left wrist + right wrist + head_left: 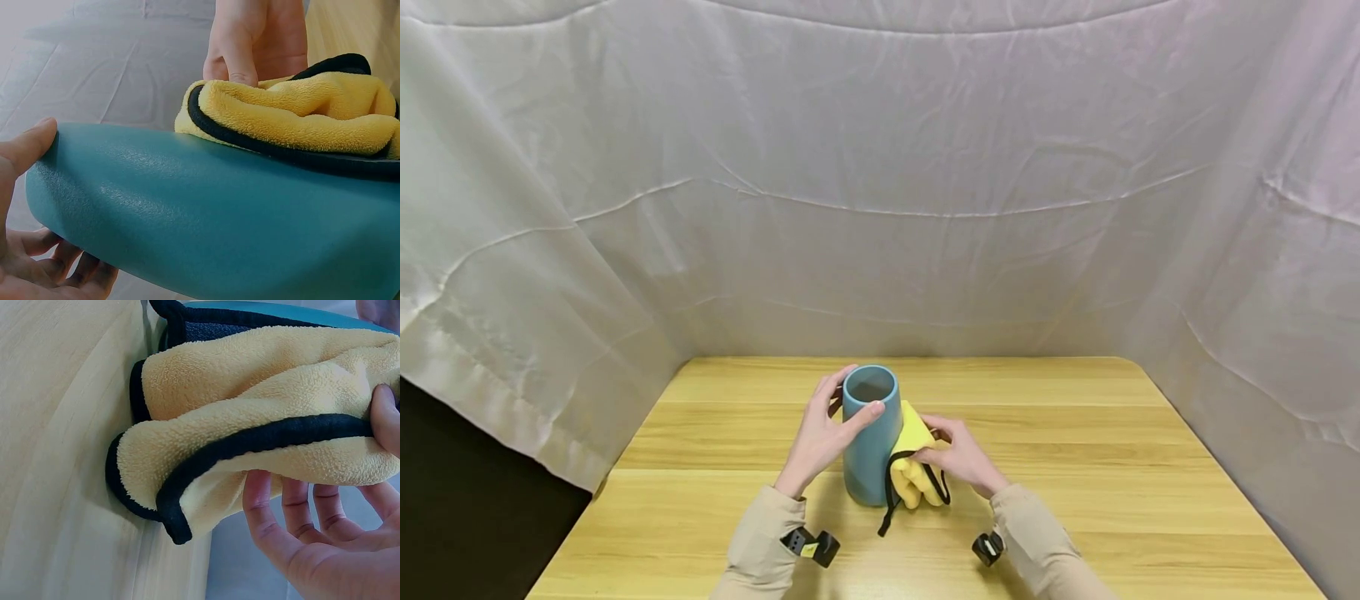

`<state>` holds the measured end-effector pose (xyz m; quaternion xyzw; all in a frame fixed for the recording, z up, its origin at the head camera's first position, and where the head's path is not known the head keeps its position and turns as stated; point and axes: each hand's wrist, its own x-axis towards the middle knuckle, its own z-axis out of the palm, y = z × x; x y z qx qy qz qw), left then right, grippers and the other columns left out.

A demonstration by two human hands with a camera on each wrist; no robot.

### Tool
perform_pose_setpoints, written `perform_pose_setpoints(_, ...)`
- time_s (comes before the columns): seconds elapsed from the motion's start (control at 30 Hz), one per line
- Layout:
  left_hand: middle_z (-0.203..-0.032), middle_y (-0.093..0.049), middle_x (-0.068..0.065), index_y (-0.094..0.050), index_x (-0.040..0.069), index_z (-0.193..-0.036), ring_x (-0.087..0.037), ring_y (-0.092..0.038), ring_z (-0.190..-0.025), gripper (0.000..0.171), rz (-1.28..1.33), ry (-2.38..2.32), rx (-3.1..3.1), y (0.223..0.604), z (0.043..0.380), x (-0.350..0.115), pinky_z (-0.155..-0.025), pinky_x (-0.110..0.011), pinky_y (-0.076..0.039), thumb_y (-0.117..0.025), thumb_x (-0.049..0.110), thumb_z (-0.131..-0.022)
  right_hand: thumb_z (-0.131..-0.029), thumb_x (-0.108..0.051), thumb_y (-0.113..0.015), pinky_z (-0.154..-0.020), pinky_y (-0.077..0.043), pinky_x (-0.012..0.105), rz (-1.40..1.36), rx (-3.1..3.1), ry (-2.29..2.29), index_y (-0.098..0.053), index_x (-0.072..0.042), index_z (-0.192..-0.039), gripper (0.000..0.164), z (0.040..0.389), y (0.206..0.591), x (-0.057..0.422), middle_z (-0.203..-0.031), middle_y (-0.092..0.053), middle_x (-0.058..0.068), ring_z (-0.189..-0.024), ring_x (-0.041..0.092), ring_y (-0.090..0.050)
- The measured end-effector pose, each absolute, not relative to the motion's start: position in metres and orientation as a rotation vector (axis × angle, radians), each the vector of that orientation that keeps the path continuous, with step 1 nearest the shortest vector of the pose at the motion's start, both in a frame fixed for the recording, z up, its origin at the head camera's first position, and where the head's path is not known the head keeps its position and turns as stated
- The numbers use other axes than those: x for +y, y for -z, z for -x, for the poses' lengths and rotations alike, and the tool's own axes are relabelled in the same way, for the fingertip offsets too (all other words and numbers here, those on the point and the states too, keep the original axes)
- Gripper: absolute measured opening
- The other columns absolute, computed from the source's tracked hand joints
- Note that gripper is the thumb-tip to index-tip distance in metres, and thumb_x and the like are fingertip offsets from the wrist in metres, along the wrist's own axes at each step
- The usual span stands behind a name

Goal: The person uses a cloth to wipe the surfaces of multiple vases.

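Note:
A tall blue-teal vase point(869, 458) stands upright on the table with its round mouth facing up. My left hand point(822, 429) grips it near the rim, thumb on the near side and fingers around the far left; the left wrist view shows the fingers point(62, 265) curled beneath the smooth wall. A bunched yellow cloth point(913, 454) with black edging lies against the vase's right side. My right hand point(958, 457) holds the cloth, with thumb on one face and fingers point(300, 509) on the other in the right wrist view. Folds of cloth hide part of the vase.
The light wooden table point(1075, 500) extends around the vase. Grey fabric curtains point(925, 208) hang behind it and along both sides. Small black devices point(827, 548) are strapped at both wrists, over beige sleeves point(760, 546).

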<state>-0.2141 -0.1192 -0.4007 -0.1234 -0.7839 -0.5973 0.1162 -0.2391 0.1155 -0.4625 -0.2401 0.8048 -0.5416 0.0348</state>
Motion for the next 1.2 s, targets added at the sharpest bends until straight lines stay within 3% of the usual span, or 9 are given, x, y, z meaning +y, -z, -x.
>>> perform_pose_setpoints(0.43, -0.132, -0.056, -0.01, -0.054, 0.012, -0.142, -0.028, -0.055, -0.124, 0.067, 0.302, 1.689, -2.313, 0.394, 0.21, -0.113, -0.111, -0.053, -0.044, -0.082, 0.031, -0.083, -0.082, -0.012, -0.079, -0.095, -0.046, 0.033, 0.693, 2.475, 1.667, -0.063, -0.011, -0.137, 0.057, 0.241, 0.467, 0.115, -0.128, -0.069, 0.013, -0.101, 0.012, -0.06)
perform_pose_setpoints(0.7, -0.125, -0.051, -0.008, -0.057, 0.012, -0.136, -0.025, -0.059, -0.104, 0.079, 0.067, 1.393, -2.349, 0.389, 0.206, -0.091, -0.089, -0.041, -0.05, -0.085, 0.053, -0.074, -0.083, -0.013, -0.079, -0.095, -0.047, 0.033, 0.692, 2.462, 1.675, -0.063, -0.011, -0.137, 0.057, 0.241, 0.468, 0.115, -0.125, -0.07, 0.013, -0.106, 0.018, -0.061)
perform_pose_setpoints(0.97, -0.118, -0.052, -0.01, -0.056, 0.008, -0.138, -0.025, -0.059, -0.102, 0.081, 0.03, 1.351, -2.316, 0.388, 0.206, -0.088, -0.085, -0.039, -0.05, -0.085, 0.049, -0.075, -0.083, -0.014, -0.08, -0.093, -0.047, 0.031, 0.676, 2.459, 1.682, -0.062, -0.011, -0.138, 0.058, 0.24, 0.466, 0.115, -0.128, -0.069, 0.013, -0.103, 0.012, -0.06)
perform_pose_setpoints(1.2, -0.116, -0.056, -0.012, -0.054, 0.006, -0.139, -0.024, -0.057, -0.104, 0.082, 0.073, 1.367, -2.286, 0.389, 0.207, -0.092, -0.087, -0.038, -0.05, -0.087, 0.044, -0.075, -0.083, -0.015, -0.081, -0.092, -0.046, 0.029, 0.689, 2.454, 1.68, -0.06, -0.011, -0.14, 0.06, 0.239, 0.467, 0.117, -0.129, -0.068, 0.013, -0.103, 0.016, -0.06)
